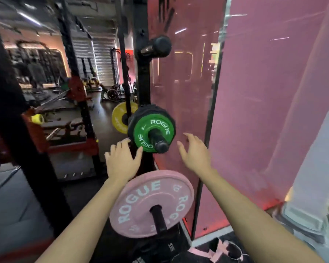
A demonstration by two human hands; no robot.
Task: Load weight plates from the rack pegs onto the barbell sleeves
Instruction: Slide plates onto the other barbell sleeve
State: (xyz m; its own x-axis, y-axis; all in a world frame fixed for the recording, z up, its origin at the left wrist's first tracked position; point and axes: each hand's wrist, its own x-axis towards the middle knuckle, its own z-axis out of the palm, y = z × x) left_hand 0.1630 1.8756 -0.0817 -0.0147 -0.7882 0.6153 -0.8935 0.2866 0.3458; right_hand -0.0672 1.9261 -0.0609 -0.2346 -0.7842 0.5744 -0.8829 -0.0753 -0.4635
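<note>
The left hand reached up with fingers spread and empty, its tips at the left edge of the green plate on the middle rack peg. The right hand hovered open just right of it. Below, a pink plate sat on the lower peg.

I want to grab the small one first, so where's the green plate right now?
Centre of the head view: the green plate sits on the middle rack peg, in front of black plates, above the pink plate, between both open hands.

Small plate pegged above large plate.
</note>
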